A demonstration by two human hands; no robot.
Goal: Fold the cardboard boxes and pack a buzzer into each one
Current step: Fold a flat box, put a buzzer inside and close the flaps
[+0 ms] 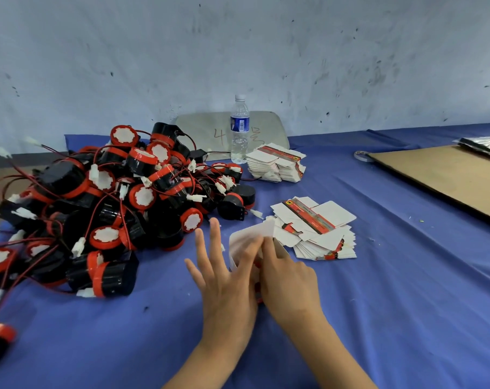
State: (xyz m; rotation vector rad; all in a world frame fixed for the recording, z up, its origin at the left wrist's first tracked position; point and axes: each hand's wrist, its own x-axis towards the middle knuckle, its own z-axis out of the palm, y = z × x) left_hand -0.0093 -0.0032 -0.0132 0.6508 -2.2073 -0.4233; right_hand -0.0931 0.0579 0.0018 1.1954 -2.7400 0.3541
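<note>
Folding: white-and-red cardboard box [250,234] over blue surface [378,276]
left fingers [214,237]: mine, pinching box, others splayed
right fingers [269,248]: gripping it

Heaped black-and-red buzzers [111,203], two flat box stacks [316,234], one part-folded box [250,235]

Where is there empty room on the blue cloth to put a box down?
Bare blue cloth lies right of the right hand, between the near stack of flat boxes and the brown cardboard sheet. More lies in front of the buzzer pile, left of the left hand. Crowded: the pile, the far stack and the water bottle.
</note>
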